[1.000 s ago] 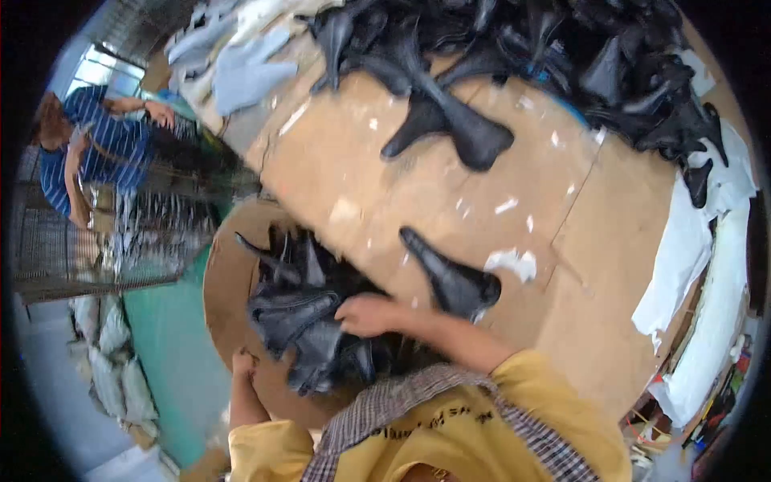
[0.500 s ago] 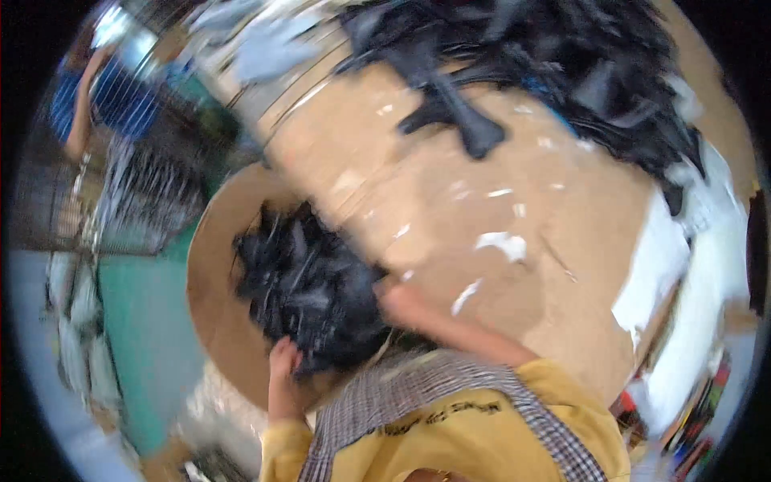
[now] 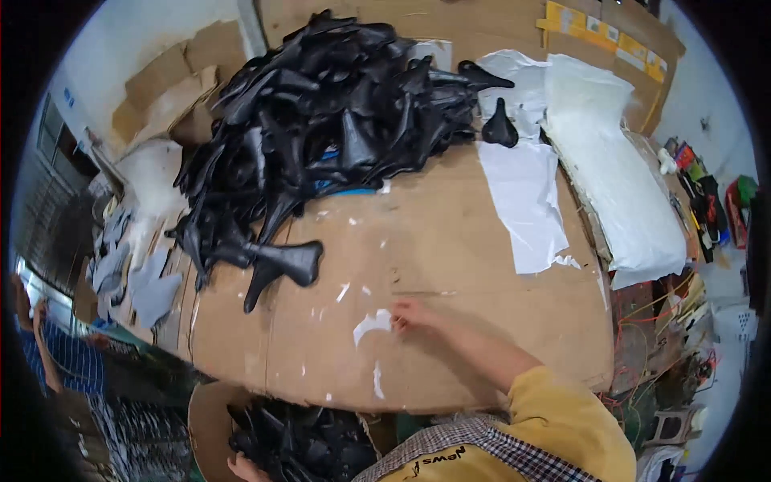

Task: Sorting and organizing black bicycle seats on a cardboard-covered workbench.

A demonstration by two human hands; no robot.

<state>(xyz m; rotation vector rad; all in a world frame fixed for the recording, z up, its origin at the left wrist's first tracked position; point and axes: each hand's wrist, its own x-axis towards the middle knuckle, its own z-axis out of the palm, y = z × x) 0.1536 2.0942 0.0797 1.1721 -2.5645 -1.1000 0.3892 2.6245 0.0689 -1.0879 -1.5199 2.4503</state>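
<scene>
My right hand [image 3: 408, 314] is over the cardboard-covered table [image 3: 450, 257], its fingers curled together beside a torn white paper scrap [image 3: 372, 323]. Whether anything is pinched in them I cannot make out. At the lower edge, my left hand [image 3: 247, 468] is by the inner side of a cardboard box [image 3: 210, 410], next to the black bicycle saddles [image 3: 301, 438] heaped in it. Its visible fingers are stretched out. A large pile of black bicycle saddles [image 3: 321, 120] covers the far left of the table. One saddle [image 3: 285, 269] juts out at the pile's near edge.
On the far right are a single saddle [image 3: 500, 127], a white sheet [image 3: 526, 201] and a long white wrapped bundle [image 3: 614, 169]. Grey cut pieces [image 3: 152, 289] lie left. Tools and cables [image 3: 666, 337] are beyond the right edge. Another person [image 3: 68, 353] stands at far left.
The view has swung up and right, so more of the table shows. My right hand has moved from beside the box to over the table. My left hand stays at the box.
</scene>
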